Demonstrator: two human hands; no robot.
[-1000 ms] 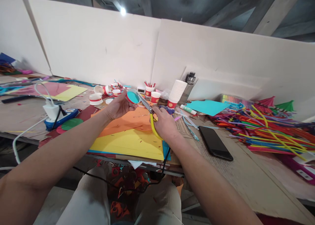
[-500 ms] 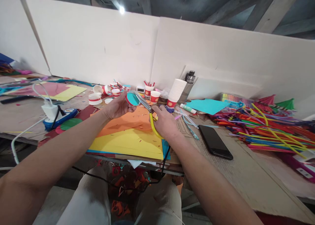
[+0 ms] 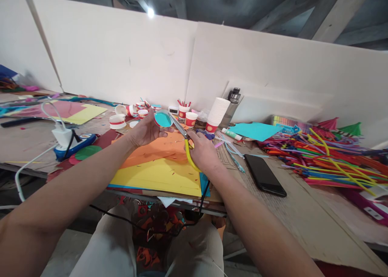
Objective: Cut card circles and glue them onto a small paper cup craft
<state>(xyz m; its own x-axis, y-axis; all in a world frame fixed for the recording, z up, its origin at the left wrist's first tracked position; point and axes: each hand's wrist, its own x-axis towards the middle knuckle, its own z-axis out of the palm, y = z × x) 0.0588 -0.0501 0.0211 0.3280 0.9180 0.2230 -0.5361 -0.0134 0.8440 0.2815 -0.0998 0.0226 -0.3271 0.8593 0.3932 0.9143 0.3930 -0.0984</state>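
My left hand grips a shallow round piece with a turquoise face and a thin pale and red rim, like a cut-down paper cup. My right hand is closed round the yellow handles of a pair of scissors. The blades point up and left, their tips at the piece's right edge; whether they touch it I cannot tell. Beneath both hands lie orange paper and yellow paper.
Behind are cut cup rings, a cup of red sticks, a cup stack and a bottle. To the right lie a phone and pipe cleaners. A power strip sits left; a black cable hangs below.
The turquoise piece has turned, so more of its face shows. The scissor blades have shifted from across its upper part to its right edge. The left fingers have moved slightly.
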